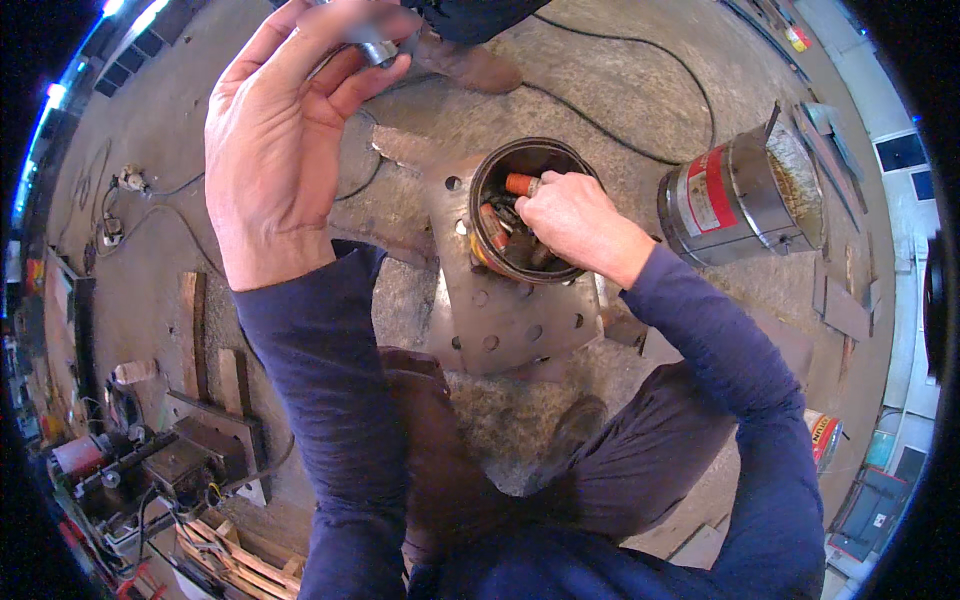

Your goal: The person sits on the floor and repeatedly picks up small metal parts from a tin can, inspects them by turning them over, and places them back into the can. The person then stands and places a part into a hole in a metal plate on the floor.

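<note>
Raised at the upper left, my left hand (280, 140) grips a short shiny metal cylinder (379, 52) between thumb and fingers. Its upper part is blurred, so its exact kind does not show. My right hand (578, 222) reaches into a round dark metal bucket (530, 277) on the floor between my legs. Its fingers are curled closed beside an orange cylindrical piece (520, 184); whatever they hold is hidden. Other orange-and-dark objects (494, 228) lie in the bucket, partly covered by shadow and my hand.
Under the bucket lies a metal plate with round holes (490, 318). A larger metal can with a red label (705, 195) stands to the right. Black cable (640, 140) crosses the floor beyond, near a person's shoe (480, 70). Machinery (190, 455) and wood planks (193, 335) are at left.
</note>
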Demonstrator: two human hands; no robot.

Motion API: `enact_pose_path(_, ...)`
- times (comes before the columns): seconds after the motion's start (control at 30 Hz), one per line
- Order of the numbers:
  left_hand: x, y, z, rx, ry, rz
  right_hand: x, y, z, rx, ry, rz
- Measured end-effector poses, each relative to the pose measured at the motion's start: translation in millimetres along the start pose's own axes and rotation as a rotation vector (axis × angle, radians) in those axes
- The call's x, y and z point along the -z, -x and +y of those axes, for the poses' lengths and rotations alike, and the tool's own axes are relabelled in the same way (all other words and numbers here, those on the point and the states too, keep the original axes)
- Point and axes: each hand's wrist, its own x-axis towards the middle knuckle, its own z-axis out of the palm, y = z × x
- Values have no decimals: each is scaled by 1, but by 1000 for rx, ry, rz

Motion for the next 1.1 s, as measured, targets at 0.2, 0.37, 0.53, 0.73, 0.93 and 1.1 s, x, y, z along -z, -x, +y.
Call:
enact_pose_path(0.2,-31,22,18,-128,-64,166,-23,4,3,31,77,-117)
enact_pose_path(0.37,-20,20,19,-149,-74,157,-46,1,9,46,38,-127)
enact_pose_path(0.53,-20,20,20,-106,-81,155,-45,-2,9,50,7,-48)
enact_pose_path(0.73,-16,18,13,-98,-27,101,-6,-13,10,-78,-96,-104)
enact_pose_path(0.93,9,2,-13,26,30,-79,48,2,41,-458,-796,136)
enact_pose_path(1.1,-2,2,-49,216,38,-165,71,22,74,-506,-1233,324)
